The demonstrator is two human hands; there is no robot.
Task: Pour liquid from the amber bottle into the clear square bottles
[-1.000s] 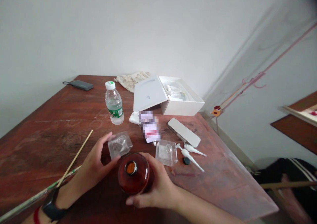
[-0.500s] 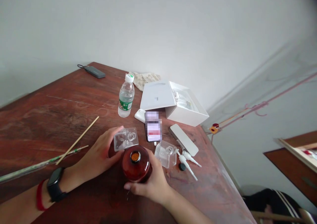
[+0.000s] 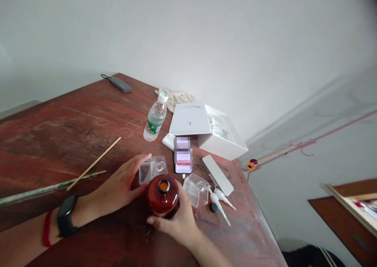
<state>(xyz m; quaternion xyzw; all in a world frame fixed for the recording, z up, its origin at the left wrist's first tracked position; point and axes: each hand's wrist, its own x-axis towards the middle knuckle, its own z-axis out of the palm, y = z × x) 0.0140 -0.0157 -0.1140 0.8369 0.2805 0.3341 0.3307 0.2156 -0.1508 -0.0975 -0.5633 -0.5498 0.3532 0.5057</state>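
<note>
My right hand [image 3: 179, 220] is wrapped round a round amber bottle [image 3: 162, 201], whose open neck points up at me with no cap on it. Close by on the left, my left hand [image 3: 126, 182], with a black watch on its wrist, grips a clear square plastic bottle [image 3: 152, 168] between thumb and fingers. A second clear square bottle [image 3: 196, 190] stands just right of the amber one. Two white pump heads [image 3: 220, 204] lie beyond it, beside a small black cap [image 3: 213, 207].
Behind the hands are a phone [image 3: 183, 157] on a cable, a water bottle [image 3: 155, 117] and an opened white box [image 3: 222, 141]. A long light-grey case [image 3: 217, 175] lies to the right. Thin sticks [image 3: 94, 164] lie at left on the wooden table [image 3: 73, 129].
The whole view has shifted and tilted slightly. Both hands keep their hold on the bottles, with little movement against the table.
</note>
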